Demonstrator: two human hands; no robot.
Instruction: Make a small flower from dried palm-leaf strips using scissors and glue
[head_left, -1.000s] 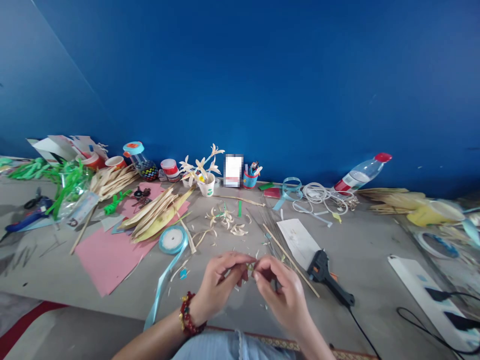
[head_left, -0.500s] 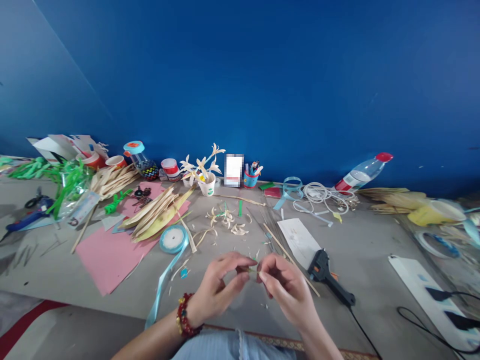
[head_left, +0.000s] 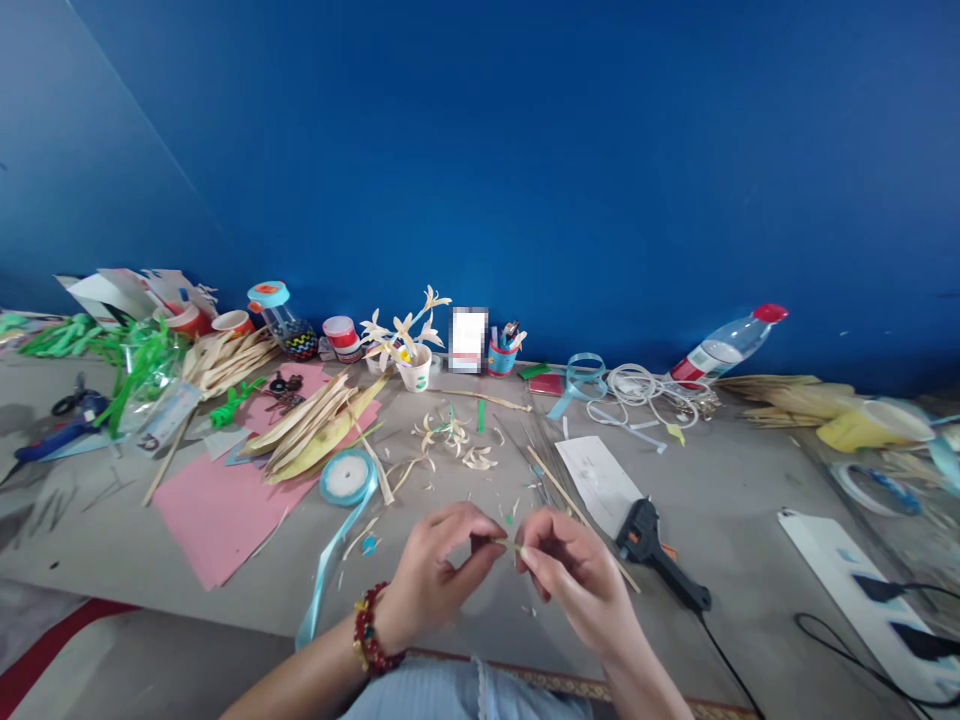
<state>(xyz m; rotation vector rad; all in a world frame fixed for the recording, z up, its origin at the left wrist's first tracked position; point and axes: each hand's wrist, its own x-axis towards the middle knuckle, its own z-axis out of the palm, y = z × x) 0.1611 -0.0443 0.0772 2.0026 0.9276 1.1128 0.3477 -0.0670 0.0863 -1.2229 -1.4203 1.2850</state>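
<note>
Low over the table's front middle, my left hand (head_left: 450,560) and my right hand (head_left: 570,570) face each other, fingertips close together. Each pinches one end of a thin, pale yellow-green strip (head_left: 511,546), which spans the small gap between them. Most of the strip is hidden by my fingers, so its exact kind does not show. A beaded red bracelet (head_left: 370,630) circles my left wrist. Beyond my hands lie curled pale petal pieces (head_left: 450,435) and small scraps. Left of my left hand is a roll of light blue ribbon (head_left: 348,478), its tail hanging toward the table edge.
A black glue gun (head_left: 652,550) with its cord lies right of my hands, beside white paper (head_left: 596,480). A power strip (head_left: 862,600) is farther right. Dried husks (head_left: 307,430) and pink paper (head_left: 225,520) cover the left. A cup of pale flowers (head_left: 414,370) stands behind.
My left thumb and fingertips have closed together on the strip's end. The gap between my hands shows the strip slightly more clearly. The things on the table stay put.
</note>
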